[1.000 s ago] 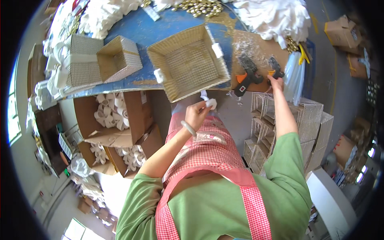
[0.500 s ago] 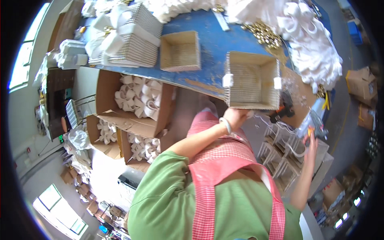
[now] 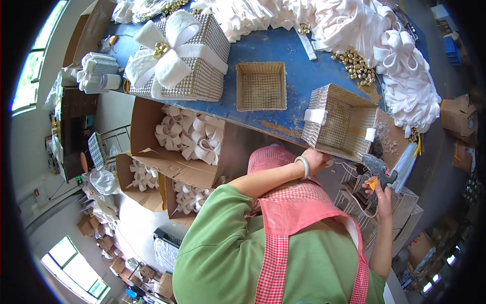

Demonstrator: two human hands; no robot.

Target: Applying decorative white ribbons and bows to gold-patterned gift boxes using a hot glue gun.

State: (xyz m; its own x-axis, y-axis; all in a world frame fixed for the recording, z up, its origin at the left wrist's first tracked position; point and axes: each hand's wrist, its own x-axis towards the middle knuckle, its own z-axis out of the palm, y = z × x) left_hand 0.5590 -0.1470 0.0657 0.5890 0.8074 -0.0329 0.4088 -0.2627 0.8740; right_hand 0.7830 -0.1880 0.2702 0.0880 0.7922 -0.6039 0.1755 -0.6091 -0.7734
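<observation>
Left hand [image 3: 315, 161]: I am gripping the near rim of the open woven box [image 3: 340, 121] at the blue worktop [image 3: 298, 61] edge;
Right hand [image 3: 382, 195]: I am clasping a glue gun [image 3: 378, 169] just beside it

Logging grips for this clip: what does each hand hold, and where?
Right hand: glue gun, by its handle. Left hand: open silver box, at its lower near edge.

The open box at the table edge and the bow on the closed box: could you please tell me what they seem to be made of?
The open box looks like card covered in glittery silver mesh, going by its fine grid texture and stiff, straight walls. The bow looks like soft white fabric ribbon, with matte, puffy loops and a gold bead centre.
</observation>
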